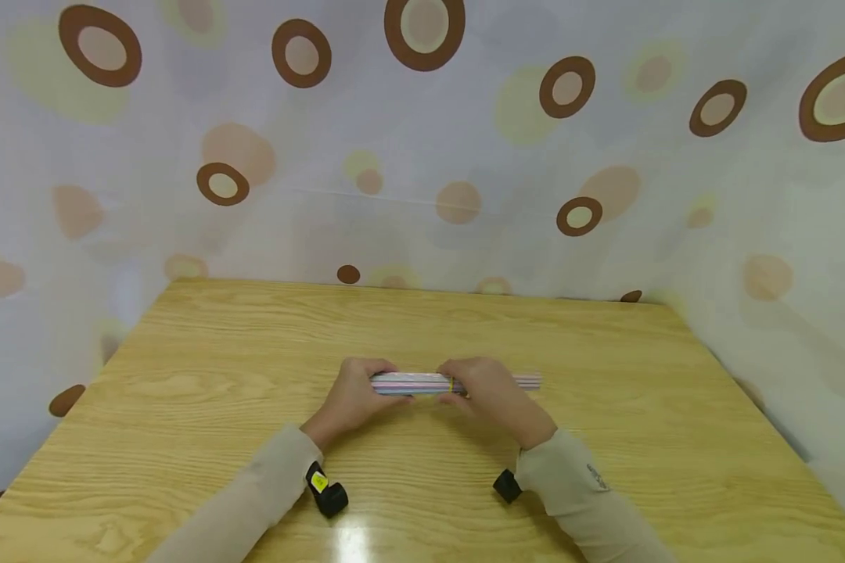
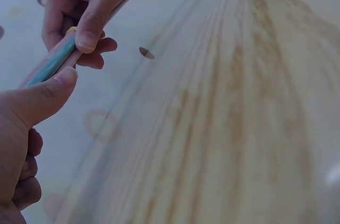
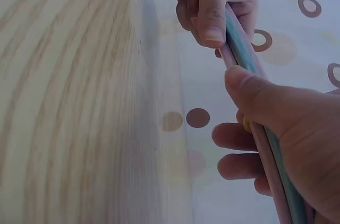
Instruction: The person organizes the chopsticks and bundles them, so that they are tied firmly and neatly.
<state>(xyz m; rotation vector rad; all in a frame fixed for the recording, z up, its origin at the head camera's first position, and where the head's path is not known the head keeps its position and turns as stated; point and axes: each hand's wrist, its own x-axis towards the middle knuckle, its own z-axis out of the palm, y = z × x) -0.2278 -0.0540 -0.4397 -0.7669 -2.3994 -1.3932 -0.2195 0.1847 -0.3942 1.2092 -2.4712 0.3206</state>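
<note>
A bundle of thin pastel straws (image 1: 414, 383), in pink, white and blue, is held level above the table. My left hand (image 1: 357, 392) grips its left end between thumb and fingers. My right hand (image 1: 489, 391) holds it right of the middle, next to a yellow rubber band (image 1: 452, 385) that circles the bundle. The right ends of the straws stick out beyond that hand. In the right wrist view, the right thumb lies along the straws (image 3: 241, 49) with the fingers curled beneath. The left wrist view shows the left thumb (image 2: 50, 94) on the near end.
The wooden table (image 1: 253, 336) spreads out under both hands. A white curtain with brown circles (image 1: 394, 156) hangs behind it and along both sides. Small black devices (image 1: 329, 493) are strapped at both sleeve cuffs.
</note>
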